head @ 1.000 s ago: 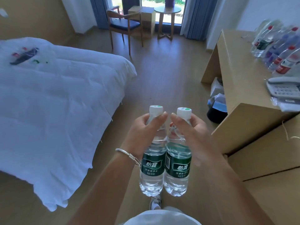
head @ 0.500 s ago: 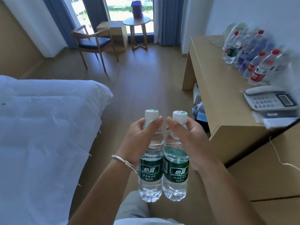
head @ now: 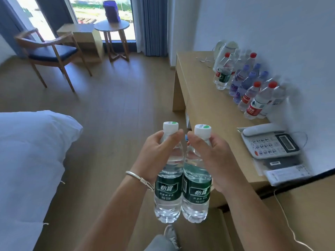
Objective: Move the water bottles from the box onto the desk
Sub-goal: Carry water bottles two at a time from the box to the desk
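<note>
I carry two clear water bottles with green labels and white caps, upright and side by side. My left hand [head: 155, 151] grips the neck of the left bottle [head: 168, 189]. My right hand [head: 215, 156] grips the neck of the right bottle [head: 196, 191]. Both hang above the floor, just left of the wooden desk [head: 204, 105]. Several water bottles [head: 243, 84] with red or blue caps stand along the desk's back by the wall. The box is out of view.
A white telephone [head: 270, 142] and papers [head: 288, 173] lie on the desk's near end. A white bed [head: 27, 160] fills the left. A wooden chair [head: 50, 55] and round side table [head: 112, 26] stand by the window. A thin cable [head: 284, 214] hangs at the right.
My view has swung right and closer to the desk, so the bed has slid left. Both hands keep the same grip on the bottles, which are now nearer the desk's edge.
</note>
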